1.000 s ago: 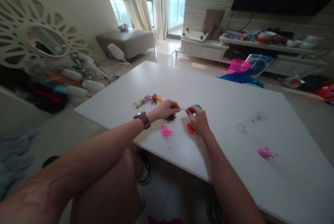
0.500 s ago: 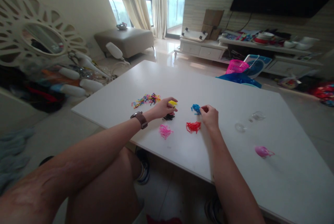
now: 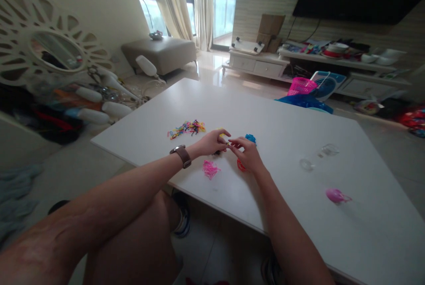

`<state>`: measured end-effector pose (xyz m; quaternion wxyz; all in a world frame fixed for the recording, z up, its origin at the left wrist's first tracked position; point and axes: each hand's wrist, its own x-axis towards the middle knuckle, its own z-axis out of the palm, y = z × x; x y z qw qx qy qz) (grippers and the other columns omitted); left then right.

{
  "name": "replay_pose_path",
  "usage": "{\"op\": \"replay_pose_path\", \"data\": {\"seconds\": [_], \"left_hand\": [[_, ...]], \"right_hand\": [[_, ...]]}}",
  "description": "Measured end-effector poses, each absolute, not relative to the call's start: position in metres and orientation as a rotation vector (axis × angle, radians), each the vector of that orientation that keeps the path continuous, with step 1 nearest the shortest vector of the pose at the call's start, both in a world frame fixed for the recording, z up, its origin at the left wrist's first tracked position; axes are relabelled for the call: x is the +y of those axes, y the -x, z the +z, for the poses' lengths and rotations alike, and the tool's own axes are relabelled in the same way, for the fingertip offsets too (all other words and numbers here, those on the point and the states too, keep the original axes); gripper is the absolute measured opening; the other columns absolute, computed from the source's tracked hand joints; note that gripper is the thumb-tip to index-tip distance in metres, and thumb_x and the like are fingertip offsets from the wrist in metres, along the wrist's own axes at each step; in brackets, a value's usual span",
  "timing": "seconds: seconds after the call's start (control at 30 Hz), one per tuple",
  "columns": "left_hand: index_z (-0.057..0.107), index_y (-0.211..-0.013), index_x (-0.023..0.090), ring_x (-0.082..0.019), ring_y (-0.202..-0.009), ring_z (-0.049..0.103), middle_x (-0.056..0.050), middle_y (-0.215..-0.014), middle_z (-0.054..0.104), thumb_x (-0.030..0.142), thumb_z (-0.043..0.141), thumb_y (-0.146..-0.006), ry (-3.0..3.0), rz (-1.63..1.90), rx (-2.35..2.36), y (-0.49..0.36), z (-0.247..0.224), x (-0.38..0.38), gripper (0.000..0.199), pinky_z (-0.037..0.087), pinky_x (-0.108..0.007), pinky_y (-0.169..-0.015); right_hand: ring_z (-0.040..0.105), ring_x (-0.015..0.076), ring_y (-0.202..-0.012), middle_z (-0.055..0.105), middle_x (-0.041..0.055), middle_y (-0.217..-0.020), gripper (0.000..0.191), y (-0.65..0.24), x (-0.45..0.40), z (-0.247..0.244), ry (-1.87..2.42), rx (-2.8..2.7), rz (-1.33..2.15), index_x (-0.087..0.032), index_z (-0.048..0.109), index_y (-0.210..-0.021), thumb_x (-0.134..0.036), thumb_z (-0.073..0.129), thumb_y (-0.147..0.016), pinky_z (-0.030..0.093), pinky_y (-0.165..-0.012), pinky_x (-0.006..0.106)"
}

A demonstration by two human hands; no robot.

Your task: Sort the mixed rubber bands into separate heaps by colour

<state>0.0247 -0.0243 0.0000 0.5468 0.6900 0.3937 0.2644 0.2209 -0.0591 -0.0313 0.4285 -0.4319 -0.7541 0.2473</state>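
A small dark-and-yellow piece [image 3: 228, 143], too tiny to identify, sits at the fingertips where the two hands meet, just above the worktop [image 3: 212, 99]. The left hand [image 3: 214, 141] has its grip nearly closed, thumb and forefinger pinching that piece. The right hand [image 3: 245, 151] brings its bent fingertips to the same spot, little gap between them; whether its grip has hold of anything, I cannot tell.

Beneath and behind the left hand, a yellow pile [image 3: 220, 131] and a dark pile [image 3: 217, 153] of elastic bands are mostly hidden. Beside the right hand, the blue pile [image 3: 250, 138] shows past the knuckles and the red pile [image 3: 241, 165] is partly covered by the hand. The pink pile [image 3: 210, 169] lies nearer the person, while a mixed-colour pile [image 3: 187, 129] spreads out left of the left hand.

A brown-strapped wristwatch [image 3: 182, 155] circles the left wrist. Well apart on the right lie two clear pieces [image 3: 307, 164] and a pink-purple object with a loop [image 3: 337, 195]. Beyond the worktop stand a pink basket [image 3: 301, 86] and a low white cabinet [image 3: 255, 64].
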Motion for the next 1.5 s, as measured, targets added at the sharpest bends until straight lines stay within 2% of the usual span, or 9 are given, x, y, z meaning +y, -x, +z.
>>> {"op": "replay_pose_path", "data": {"seconds": [0.13,0.23,0.5,0.67,0.93,1.1,1.23,1.33,1.5], "left_hand": [[0.060,-0.095,0.015,-0.013,-0.061,0.065,-0.003,-0.069,0.073,0.025,0.075,-0.077,-1.660,0.596,0.930,-0.026,0.002,-0.025,0.025,0.045,-0.020,-0.054],[0.064,-0.086,0.013,-0.014,-0.064,0.068,-0.006,-0.072,0.074,0.024,0.074,-0.078,-1.659,0.587,0.947,-0.028,0.002,-0.024,0.017,0.048,-0.021,-0.057],[0.072,-0.081,0.011,-0.015,-0.068,0.069,-0.008,-0.075,0.075,0.022,0.073,-0.078,-1.710,0.692,1.046,-0.014,0.005,-0.005,0.011,0.053,-0.025,-0.065],[0.079,-0.081,0.013,-0.015,-0.067,0.066,-0.006,-0.075,0.076,0.018,0.072,-0.074,-2.008,0.439,1.203,0.007,0.009,0.004,0.011,0.047,-0.023,-0.060],[0.079,-0.090,0.013,-0.015,-0.066,0.064,-0.006,-0.079,0.076,0.020,0.067,-0.077,-2.205,0.270,1.204,0.013,0.005,-0.001,0.020,0.046,-0.023,-0.062],[0.078,-0.100,0.014,-0.018,-0.086,0.069,-0.009,-0.099,0.077,0.018,0.055,-0.086,-2.289,0.328,1.257,0.013,0.000,0.001,0.027,0.051,-0.024,-0.078],[0.075,-0.113,0.014,-0.020,-0.100,0.070,-0.010,-0.114,0.076,0.015,0.048,-0.089,-2.266,0.207,1.284,0.014,-0.007,0.002,0.036,0.051,-0.025,-0.089],[0.075,-0.114,0.015,-0.020,-0.103,0.070,-0.009,-0.116,0.076,0.013,0.048,-0.087,-2.225,0.178,1.275,0.014,-0.010,0.003,0.038,0.051,-0.025,-0.090],[0.076,-0.108,0.016,-0.018,-0.096,0.070,-0.007,-0.109,0.077,0.014,0.050,-0.084,-2.197,0.211,1.275,0.015,-0.006,0.003,0.035,0.052,-0.024,-0.086]], "right_hand": [[0.063,0.0182,-0.075,0.068,0.0038,-0.082,0.011,-0.220,-0.060,-0.030,1.087,-1.881,0.614,-0.021,0.072,-0.088,-0.028,0.064,-0.090,0.050,-0.073,0.033],[0.062,0.0183,-0.073,0.067,0.0029,-0.077,0.013,-0.221,-0.061,-0.027,1.110,-1.871,0.598,-0.021,0.069,-0.079,-0.026,0.063,-0.090,0.049,-0.071,0.033],[0.062,0.0177,-0.070,0.066,0.0031,-0.076,0.012,-0.222,-0.060,-0.025,1.200,-1.782,0.523,-0.020,0.065,-0.075,-0.023,0.062,-0.086,0.050,-0.070,0.033],[0.062,0.0182,-0.070,0.068,0.0039,-0.076,0.012,-0.223,-0.059,-0.029,1.257,-1.754,0.511,-0.020,0.066,-0.075,-0.025,0.061,-0.085,0.050,-0.070,0.033],[0.062,0.0179,-0.069,0.068,0.0038,-0.076,0.012,-0.223,-0.059,-0.028,1.257,-1.777,0.520,-0.021,0.066,-0.074,-0.025,0.062,-0.085,0.051,-0.070,0.033],[0.062,0.0183,-0.069,0.068,0.0042,-0.076,0.012,-0.223,-0.060,-0.029,1.270,-1.784,0.518,-0.020,0.066,-0.074,-0.025,0.062,-0.084,0.050,-0.069,0.034],[0.061,0.0186,-0.070,0.067,0.0042,-0.076,0.012,-0.224,-0.059,-0.031,1.265,-1.805,0.516,-0.021,0.066,-0.075,-0.025,0.061,-0.085,0.050,-0.070,0.034],[0.061,0.0186,-0.070,0.067,0.0042,-0.077,0.012,-0.224,-0.060,-0.031,1.263,-1.814,0.526,-0.021,0.066,-0.075,-0.025,0.061,-0.085,0.050,-0.071,0.035],[0.062,0.0186,-0.071,0.068,0.0044,-0.077,0.013,-0.223,-0.061,-0.029,1.263,-1.811,0.555,-0.021,0.067,-0.075,-0.026,0.061,-0.085,0.050,-0.072,0.035]]}}
